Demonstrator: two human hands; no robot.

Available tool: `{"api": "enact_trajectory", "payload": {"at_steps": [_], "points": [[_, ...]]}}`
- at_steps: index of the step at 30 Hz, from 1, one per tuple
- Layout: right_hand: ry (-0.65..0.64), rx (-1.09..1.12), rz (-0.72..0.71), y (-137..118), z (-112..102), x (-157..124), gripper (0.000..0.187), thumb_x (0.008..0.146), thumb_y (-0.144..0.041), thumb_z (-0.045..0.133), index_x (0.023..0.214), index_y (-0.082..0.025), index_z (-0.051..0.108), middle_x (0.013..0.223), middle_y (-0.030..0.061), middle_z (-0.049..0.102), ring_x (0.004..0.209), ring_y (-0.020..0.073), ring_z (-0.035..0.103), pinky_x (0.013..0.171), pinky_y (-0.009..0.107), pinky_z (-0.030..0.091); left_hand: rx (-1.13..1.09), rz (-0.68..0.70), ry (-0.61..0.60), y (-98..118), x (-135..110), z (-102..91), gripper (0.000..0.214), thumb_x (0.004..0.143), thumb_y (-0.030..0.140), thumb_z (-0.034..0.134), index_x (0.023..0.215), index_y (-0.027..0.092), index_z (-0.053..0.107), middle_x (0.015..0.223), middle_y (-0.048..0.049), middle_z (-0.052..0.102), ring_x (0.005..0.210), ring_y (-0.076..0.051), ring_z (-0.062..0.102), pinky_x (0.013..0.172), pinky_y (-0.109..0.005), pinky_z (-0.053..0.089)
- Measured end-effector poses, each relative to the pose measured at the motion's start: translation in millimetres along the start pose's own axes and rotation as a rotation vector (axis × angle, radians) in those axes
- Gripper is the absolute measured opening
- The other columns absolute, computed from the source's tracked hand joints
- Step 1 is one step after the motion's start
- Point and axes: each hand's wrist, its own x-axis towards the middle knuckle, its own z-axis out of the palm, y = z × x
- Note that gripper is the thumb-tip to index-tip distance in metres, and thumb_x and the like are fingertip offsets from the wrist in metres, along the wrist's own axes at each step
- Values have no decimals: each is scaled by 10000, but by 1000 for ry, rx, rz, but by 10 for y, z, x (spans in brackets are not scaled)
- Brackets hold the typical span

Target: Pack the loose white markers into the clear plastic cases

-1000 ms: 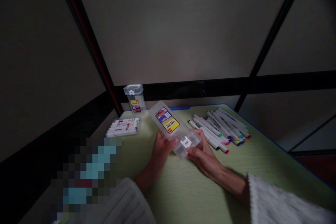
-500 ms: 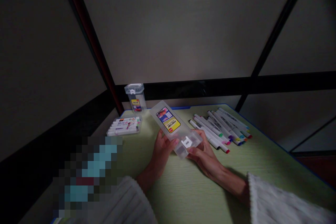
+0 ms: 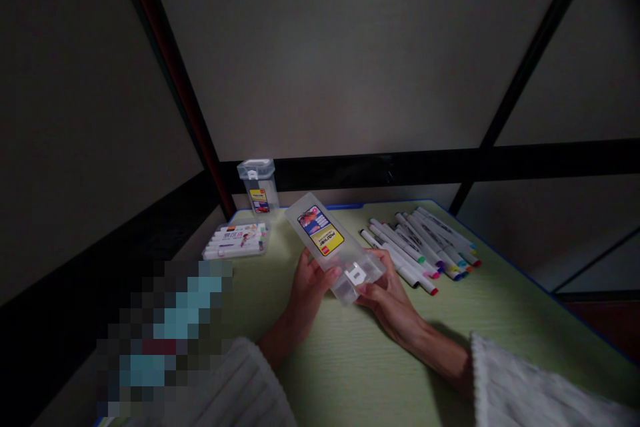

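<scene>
A clear plastic marker case (image 3: 334, 261) with a yellow and blue label is held tilted above the table, its white latch toward me. My left hand (image 3: 311, 287) grips its left side, thumb on the front near the latch. My right hand (image 3: 393, 297) closes round the lidded lower end, with the thumb at the latch. No markers show through the case walls. Just beyond my right hand lies a loose pile of white markers (image 3: 420, 243) with coloured ends.
On the green table (image 3: 345, 360), a similar lidded plastic case (image 3: 260, 187) stands upright at the back left. In front of it lies a flat clear pack of white pens (image 3: 237, 240). A pixelated patch covers the left edge. Panelled walls rise behind and to the left.
Almost nothing differs. Both hands keep the same hold on the case, and the view has shifted very slightly.
</scene>
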Motion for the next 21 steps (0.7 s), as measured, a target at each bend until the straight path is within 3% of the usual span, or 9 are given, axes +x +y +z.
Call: {"api": "enact_trajectory", "payload": {"at_steps": [21], "points": [[8,-3,12,19,-3,39,446,540,-203,646,887,-275,375,774,-56,530,686,129,498,549,237,407,18,4,51,-4,15,-13,553,594,262,723,1052,164,429,974,-78,635,885,-203,613,774,-308,474]]}}
